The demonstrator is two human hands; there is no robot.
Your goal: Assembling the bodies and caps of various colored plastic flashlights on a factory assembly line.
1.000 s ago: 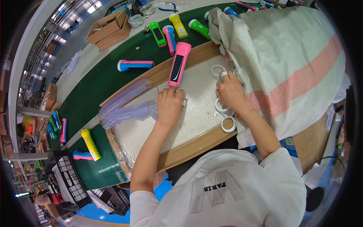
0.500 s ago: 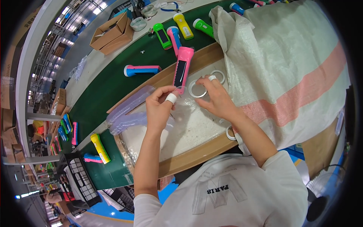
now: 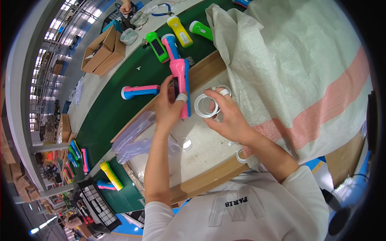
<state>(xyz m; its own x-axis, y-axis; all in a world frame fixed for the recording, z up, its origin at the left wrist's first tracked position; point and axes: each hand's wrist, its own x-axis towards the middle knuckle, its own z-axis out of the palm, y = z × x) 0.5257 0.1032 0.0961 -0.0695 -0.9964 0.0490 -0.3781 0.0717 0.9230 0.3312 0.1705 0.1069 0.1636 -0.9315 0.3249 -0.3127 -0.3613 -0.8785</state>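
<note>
My left hand [image 3: 168, 108] is wrapped round a pink and blue flashlight [image 3: 181, 82], its wide head pointing away from me and a dark panel on its side. In my right hand [image 3: 229, 118], a white ring [image 3: 197, 105] with a clear disc inside is pinched between thumb and fingers, just right of the flashlight and apart from it. Both hands are over a shallow cardboard tray [image 3: 205, 170]. A clear round disc [image 3: 186, 143] lies in it below my left hand. Left of that are long bluish clear plastic stacks [image 3: 134, 128]. Another white ring [image 3: 240, 156] sits at the tray's right edge.
A large white woven sack [image 3: 289, 72] with a pink stripe covers the right side. On the green belt lie a pink and blue flashlight [image 3: 140, 91], a green one [image 3: 157, 47] and a yellow one [image 3: 180, 32]. Beyond stands an open cardboard box [image 3: 102, 52]. Another person's hand [image 3: 125, 7] shows at the top.
My left hand has taken hold of the pink and blue flashlight, which is now turned to show its blue side. A clear disc now lies in the tray. My right hand keeps the white ring.
</note>
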